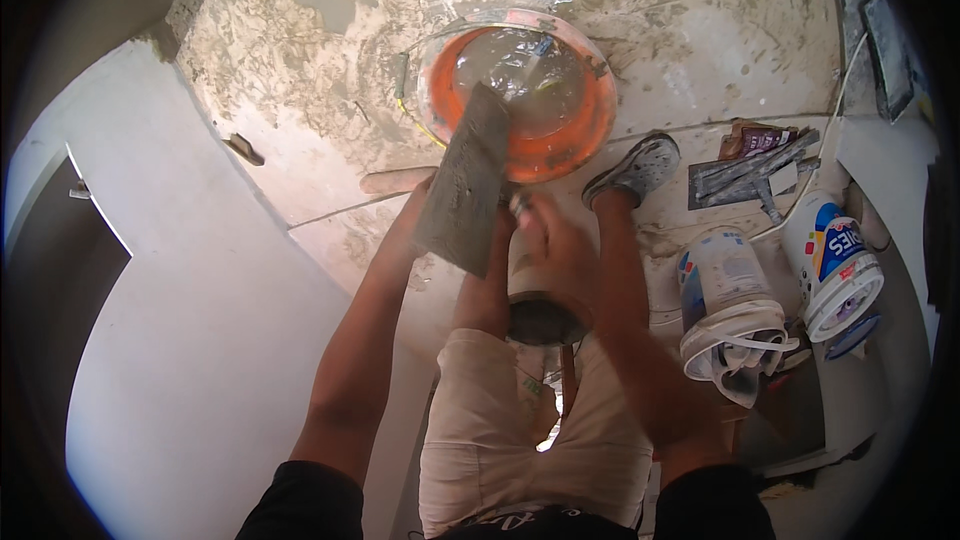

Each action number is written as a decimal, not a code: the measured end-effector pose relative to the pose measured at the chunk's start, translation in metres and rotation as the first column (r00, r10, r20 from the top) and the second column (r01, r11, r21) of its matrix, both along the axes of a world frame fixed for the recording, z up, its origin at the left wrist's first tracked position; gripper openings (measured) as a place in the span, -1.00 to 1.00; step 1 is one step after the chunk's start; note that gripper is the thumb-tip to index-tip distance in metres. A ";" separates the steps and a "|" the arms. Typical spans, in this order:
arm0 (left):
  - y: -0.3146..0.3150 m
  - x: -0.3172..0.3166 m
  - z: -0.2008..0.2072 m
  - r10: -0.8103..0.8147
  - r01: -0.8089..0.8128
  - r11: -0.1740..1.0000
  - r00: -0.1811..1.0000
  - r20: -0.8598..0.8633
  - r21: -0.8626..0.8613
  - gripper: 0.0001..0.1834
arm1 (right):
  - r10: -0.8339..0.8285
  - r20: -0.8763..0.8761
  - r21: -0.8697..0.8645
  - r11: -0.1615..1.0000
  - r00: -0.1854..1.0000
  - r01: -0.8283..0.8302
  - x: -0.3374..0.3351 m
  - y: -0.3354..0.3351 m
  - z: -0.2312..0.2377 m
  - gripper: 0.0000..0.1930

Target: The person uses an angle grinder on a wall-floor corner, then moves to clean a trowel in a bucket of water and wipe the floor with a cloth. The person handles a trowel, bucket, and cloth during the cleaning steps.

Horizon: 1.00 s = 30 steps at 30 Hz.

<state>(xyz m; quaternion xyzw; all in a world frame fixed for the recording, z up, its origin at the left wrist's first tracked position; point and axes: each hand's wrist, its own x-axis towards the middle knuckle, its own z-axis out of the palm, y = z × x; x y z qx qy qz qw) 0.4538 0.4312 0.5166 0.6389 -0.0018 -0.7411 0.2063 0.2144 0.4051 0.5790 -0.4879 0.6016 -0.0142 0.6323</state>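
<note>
A flat rectangular plastering trowel (464,180), its blade coated in grey, is tilted above the floor in front of my knees. Its blade hides the fingers of my left hand (428,183), which grips it from behind. My right hand (545,223) is blurred beside the trowel, its fingers curled around something small I cannot make out. Just beyond the blade's upper end stands an orange bucket (560,152) with murky grey liquid inside. A small blue-tipped object (543,46) shows in the liquid. Below my right hand is a beige cylinder (545,285) with a dark end.
Wet grey smears cover the floor (300,60) beyond the bucket. A white bucket (725,275) and another white bucket (825,240) lie at the right. Farther up lie grey-smeared flat tools (755,175). A white panel (200,320) fills the left side. A grey clog (640,168) is on my foot.
</note>
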 end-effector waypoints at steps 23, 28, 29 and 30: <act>0.057 0.014 -0.037 -0.493 0.528 0.844 0.832 0.253 -0.092 -0.34 | -0.097 0.025 0.155 0.984 0.995 0.092 0.038 0.023 -0.012 -0.54; 0.051 0.007 -0.017 -0.575 0.621 0.779 0.762 0.297 -0.084 -0.41 | -0.170 -0.098 0.235 0.953 0.980 0.189 0.028 -0.020 -0.057 -0.54; 0.041 0.005 -0.017 -0.528 0.572 0.814 0.801 0.282 -0.103 -0.43 | -0.158 -0.067 0.186 0.968 0.985 0.168 0.031 -0.022 -0.062 -0.54; 0.030 0.003 -0.016 -0.479 0.521 0.845 0.837 0.266 -0.120 -0.44 | -0.134 -0.059 0.190 0.971 0.989 0.143 0.034 -0.015 -0.057 -0.54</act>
